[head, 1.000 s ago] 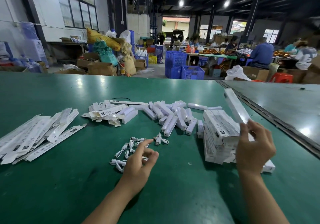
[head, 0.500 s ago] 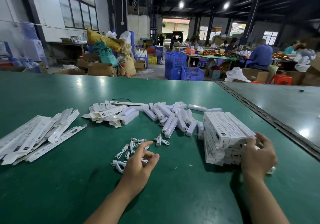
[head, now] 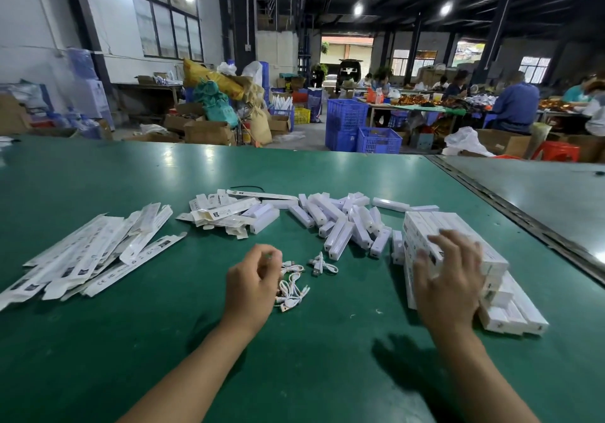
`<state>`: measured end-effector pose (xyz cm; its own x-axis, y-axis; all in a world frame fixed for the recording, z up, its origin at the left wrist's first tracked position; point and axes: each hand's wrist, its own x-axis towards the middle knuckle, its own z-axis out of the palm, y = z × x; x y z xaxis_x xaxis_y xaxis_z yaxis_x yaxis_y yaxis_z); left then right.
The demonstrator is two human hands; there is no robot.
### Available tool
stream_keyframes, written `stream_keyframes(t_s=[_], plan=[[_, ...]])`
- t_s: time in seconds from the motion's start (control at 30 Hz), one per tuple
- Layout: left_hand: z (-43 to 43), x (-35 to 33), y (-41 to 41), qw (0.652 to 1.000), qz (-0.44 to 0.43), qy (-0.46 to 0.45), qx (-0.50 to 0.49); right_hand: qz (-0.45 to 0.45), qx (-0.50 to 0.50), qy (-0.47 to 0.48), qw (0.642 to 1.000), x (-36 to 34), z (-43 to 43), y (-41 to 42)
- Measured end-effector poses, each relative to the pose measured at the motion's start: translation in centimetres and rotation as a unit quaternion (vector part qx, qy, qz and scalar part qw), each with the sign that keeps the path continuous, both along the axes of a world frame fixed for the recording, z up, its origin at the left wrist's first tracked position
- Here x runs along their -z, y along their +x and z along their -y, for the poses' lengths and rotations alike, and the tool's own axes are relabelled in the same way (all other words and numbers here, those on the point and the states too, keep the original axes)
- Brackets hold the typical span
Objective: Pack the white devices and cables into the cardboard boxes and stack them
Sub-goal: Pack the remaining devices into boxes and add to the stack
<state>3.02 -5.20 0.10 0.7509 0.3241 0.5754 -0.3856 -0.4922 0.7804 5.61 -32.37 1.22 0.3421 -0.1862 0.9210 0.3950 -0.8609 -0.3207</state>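
Right hand (head: 448, 278): I see it spread flat on the stack (head: 422, 224), likely squaring it.
Left hand (head: 252, 282): curled by cables (head: 293, 288); grasp unclear, probably picking next one.

Dark logos and fine print on the flattened cartons (head: 98, 259) and the stacked boxes (head: 422, 223), and only a CE mark on one flat carton reads, the rest too small.

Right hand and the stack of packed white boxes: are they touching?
Touching. Head view: the right hand lies flat, fingers spread, on the stack of packed white boxes.
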Motion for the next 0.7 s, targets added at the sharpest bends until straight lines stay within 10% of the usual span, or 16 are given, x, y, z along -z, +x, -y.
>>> stream_keyframes(t_s=[0.17,0.33,0.7], plan=[[-7.3,-0.3,3.1,0.971,-0.1,0.172,-0.128,-0.034,-0.124,-0.114,0.985,1.7,-4.3,-0.4],[-16.8,0.6,4.3,0.814,-0.268,0.421,-0.296,-0.061,-0.19,-0.207,0.958,3.2,-6.6,-0.8],[-29.4,1.5,6.3,0.758,-0.469,0.298,-0.342,-0.132,-0.216,-0.294,0.922,3.3,-7.8,-1.2]])
